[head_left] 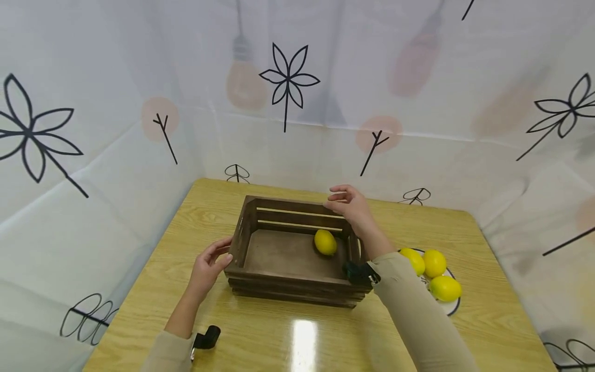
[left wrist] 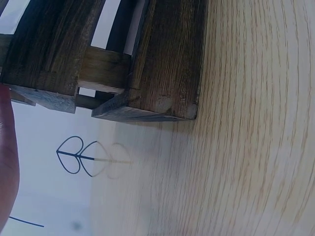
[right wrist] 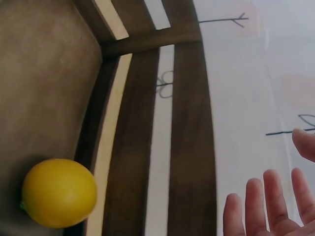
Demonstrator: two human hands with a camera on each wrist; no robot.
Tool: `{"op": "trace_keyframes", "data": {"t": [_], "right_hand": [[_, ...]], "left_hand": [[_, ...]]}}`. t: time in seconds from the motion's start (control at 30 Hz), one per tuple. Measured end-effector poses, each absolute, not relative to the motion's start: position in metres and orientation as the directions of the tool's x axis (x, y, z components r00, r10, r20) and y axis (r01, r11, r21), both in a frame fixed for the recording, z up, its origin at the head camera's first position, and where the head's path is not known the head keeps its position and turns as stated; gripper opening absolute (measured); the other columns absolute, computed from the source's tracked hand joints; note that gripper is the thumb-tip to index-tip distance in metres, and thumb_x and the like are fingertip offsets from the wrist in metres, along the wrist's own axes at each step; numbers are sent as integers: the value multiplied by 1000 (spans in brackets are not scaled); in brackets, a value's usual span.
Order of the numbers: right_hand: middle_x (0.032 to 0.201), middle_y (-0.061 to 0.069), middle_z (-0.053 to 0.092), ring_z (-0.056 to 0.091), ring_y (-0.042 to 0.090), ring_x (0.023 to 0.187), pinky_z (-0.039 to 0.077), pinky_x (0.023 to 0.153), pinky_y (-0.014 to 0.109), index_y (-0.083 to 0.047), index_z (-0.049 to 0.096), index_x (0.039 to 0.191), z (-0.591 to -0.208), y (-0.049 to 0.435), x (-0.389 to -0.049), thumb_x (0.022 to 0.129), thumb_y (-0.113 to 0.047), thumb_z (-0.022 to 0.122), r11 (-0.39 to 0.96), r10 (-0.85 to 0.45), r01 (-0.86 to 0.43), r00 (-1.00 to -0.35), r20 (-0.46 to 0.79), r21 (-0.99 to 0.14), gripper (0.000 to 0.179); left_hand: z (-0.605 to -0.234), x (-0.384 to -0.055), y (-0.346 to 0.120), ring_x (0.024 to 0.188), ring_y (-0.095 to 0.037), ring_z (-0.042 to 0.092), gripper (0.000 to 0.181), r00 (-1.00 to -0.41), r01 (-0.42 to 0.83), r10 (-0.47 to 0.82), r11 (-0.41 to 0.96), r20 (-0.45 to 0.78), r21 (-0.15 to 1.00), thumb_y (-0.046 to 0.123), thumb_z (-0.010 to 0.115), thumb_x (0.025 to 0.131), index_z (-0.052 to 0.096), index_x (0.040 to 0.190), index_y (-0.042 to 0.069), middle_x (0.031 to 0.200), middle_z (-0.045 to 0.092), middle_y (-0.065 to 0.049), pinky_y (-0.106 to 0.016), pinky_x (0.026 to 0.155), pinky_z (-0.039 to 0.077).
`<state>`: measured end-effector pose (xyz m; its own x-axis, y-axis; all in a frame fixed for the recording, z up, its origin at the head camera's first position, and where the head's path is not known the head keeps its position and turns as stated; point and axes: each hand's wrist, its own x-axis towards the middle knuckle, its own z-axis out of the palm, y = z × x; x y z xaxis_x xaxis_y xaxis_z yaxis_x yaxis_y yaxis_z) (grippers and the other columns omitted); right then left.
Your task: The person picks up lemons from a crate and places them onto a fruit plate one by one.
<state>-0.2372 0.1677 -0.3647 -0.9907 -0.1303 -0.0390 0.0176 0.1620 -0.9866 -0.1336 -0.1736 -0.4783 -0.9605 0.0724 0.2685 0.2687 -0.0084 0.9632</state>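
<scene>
A dark brown wooden crate (head_left: 293,287) with slatted sides stands upright on the table. One yellow lemon (head_left: 325,243) lies inside it, toward the right; the same lemon appears at the lower left of the right wrist view. My left hand (head_left: 206,266) is at the outside of the crate's left end, fingers and thumb beside the wall near the front corner. Over the far right part of the crate, my right hand (head_left: 353,209) has its fingers extended and loosely spread, holding nothing. The right forearm hides part of the crate's right end.
To the right of the crate, a white plate with a dark rim (head_left: 453,308) carries several lemons (head_left: 445,288), partly behind the right sleeve. The light wooden table (head_left: 260,336) is bordered by a patterned white cloth (head_left: 307,155) at the back and sides.
</scene>
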Motion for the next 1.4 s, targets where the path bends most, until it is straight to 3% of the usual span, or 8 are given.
{"op": "trace_keyframes", "data": {"t": [0.2,0.4,0.5,0.7,0.93,1.2,1.4], "right_hand": [[108,15,56,54,34,100,42,92,49,-1,53,120,-375,167,-245,84,-8,69,240,-201,55,-974,-105,-969,41],[102,13,58,51,41,106,38,95,51,1,53,119,-381,165,-252,85,-12,68,388,-352,74,-909,-222,-919,39],[103,15,57,52,38,104,38,95,51,4,53,118,-383,164,-255,85,-9,68,428,-417,57,-873,-254,-902,39],[120,21,55,53,26,103,39,91,51,4,54,120,-390,161,-259,84,-12,69,579,-515,-18,-784,-348,-815,42],[125,21,51,48,32,113,39,94,50,3,54,122,-394,159,-262,82,-14,71,709,-501,-53,-740,-449,-704,46],[135,16,44,40,37,123,35,93,61,-6,48,134,-403,159,-263,84,-18,69,808,-376,31,-742,-555,-588,56],[138,22,38,42,35,121,42,91,51,-2,42,137,-408,154,-265,83,-5,68,762,-415,76,-706,-574,-643,61]], "left_hand": [[-477,-134,-173,108,-14,51,40,-962,262,74,-19,262,965,-1,57,90,49,128,-8,125,53,-9,-21,85,46],[-477,-135,-173,108,-15,50,39,-963,260,73,-30,261,965,-2,56,90,48,128,-9,125,54,-7,-21,85,46],[-478,-135,-173,109,-16,50,39,-961,264,75,-30,266,964,-2,57,90,48,128,-8,125,54,-7,-22,85,46],[-478,-136,-174,108,-15,51,39,-959,270,77,-34,272,962,-3,56,90,48,128,-9,124,54,-5,-22,85,47],[-478,-136,-174,108,-16,51,39,-959,273,73,-36,275,961,-3,56,90,48,128,-10,124,54,-8,-22,85,47],[-478,-135,-173,108,-15,51,39,-960,267,75,-33,269,963,-3,56,90,48,128,-9,124,54,-7,-22,85,46],[-478,-135,-174,109,-16,50,39,-960,268,80,-30,269,963,-3,55,90,48,129,-9,125,53,-9,-21,86,46]]}}
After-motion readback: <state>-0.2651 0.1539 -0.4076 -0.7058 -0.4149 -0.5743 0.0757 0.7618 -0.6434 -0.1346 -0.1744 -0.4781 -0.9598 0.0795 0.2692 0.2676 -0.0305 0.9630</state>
